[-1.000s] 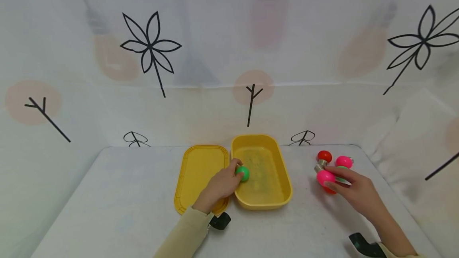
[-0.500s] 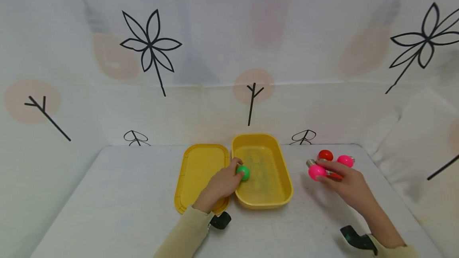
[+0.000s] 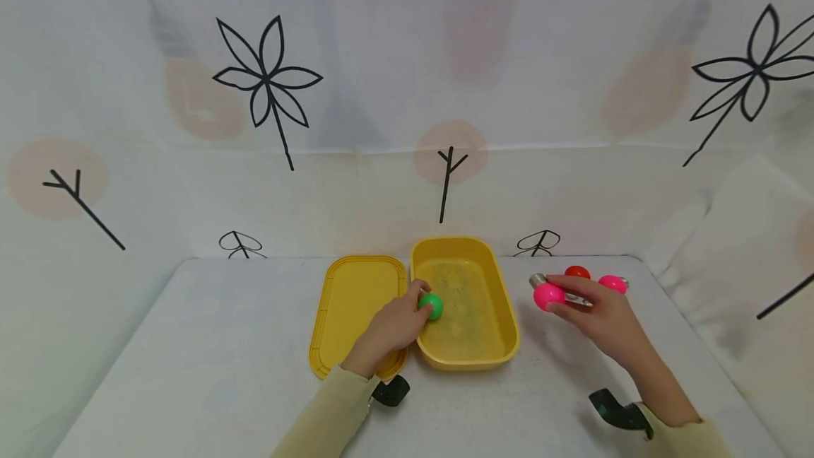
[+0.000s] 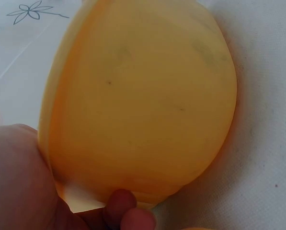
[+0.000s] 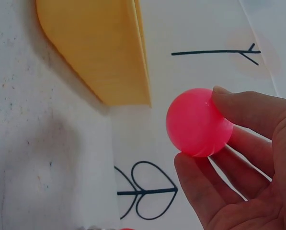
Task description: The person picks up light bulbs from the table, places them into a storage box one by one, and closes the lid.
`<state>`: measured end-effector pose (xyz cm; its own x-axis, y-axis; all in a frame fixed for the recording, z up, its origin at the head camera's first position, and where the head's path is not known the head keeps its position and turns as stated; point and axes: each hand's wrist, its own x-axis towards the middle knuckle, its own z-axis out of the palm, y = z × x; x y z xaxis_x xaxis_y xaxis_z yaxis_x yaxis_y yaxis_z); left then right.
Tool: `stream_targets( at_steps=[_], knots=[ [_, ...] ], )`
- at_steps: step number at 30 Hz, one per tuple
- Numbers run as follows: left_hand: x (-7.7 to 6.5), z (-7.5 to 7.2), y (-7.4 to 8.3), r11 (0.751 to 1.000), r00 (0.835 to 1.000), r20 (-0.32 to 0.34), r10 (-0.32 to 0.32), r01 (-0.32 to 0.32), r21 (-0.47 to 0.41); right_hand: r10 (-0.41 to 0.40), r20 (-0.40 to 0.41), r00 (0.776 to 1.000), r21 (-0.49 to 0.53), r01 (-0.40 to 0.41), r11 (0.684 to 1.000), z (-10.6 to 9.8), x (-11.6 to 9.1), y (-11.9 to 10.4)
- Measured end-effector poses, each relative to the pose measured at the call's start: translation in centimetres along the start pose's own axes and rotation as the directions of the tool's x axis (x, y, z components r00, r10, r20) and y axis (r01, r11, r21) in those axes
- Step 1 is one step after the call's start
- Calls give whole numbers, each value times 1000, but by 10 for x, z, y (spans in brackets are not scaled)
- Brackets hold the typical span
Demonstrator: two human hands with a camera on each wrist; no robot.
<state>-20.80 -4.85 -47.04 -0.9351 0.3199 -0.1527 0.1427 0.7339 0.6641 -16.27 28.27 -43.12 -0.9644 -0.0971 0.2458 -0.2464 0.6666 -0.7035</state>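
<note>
In the head view my left hand [image 3: 394, 324] is at the left rim of a yellow plastic container [image 3: 473, 327], pinching a green light bulb [image 3: 434, 307] just inside that rim. The left wrist view shows this hand's fingers [image 4: 121, 203] against the outside of the container wall [image 4: 143, 105]; the green bulb is hidden there. To the right of the container, my right hand [image 3: 600, 313] holds a pink light bulb [image 3: 548, 297] above the table, its metal screw base pointing up and left. Thumb and fingertips hold the round pink bulb [image 5: 198, 122] in the right wrist view.
A yellow lid [image 3: 356, 302] lies flat left of the container. Behind my right hand are a red bulb [image 3: 577, 272] and another pink bulb [image 3: 613, 283], partly covered by the hand. A white patterned cloth wall [image 3: 356, 196] rises at the table's back edge.
My right hand has lifted the pink bulb away from the other bulbs and moved it left, toward the container. The left hand has stayed in place with the green bulb.
</note>
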Motion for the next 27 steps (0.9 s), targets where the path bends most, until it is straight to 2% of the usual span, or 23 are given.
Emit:
stream_targets(
  at_steps=[14, 20, 27],
  knots=[
    [1, 0, 0, 1000, 1000, 11, -13, 13, -3, 16, 21, 1000, 13, -16, 1000, 5, 11, -14],
    [1, -1, 0, 1000, 1000, 7, -6, 6, -2, -12, 34, 999, 65, 10, 998, 5, 15, -20],
    [1, -1, 0, 1000, 1000, 12, -15, 15, -4, -35, 31, 999, 71, 32, 997, 10, 22, -26]
  ],
)
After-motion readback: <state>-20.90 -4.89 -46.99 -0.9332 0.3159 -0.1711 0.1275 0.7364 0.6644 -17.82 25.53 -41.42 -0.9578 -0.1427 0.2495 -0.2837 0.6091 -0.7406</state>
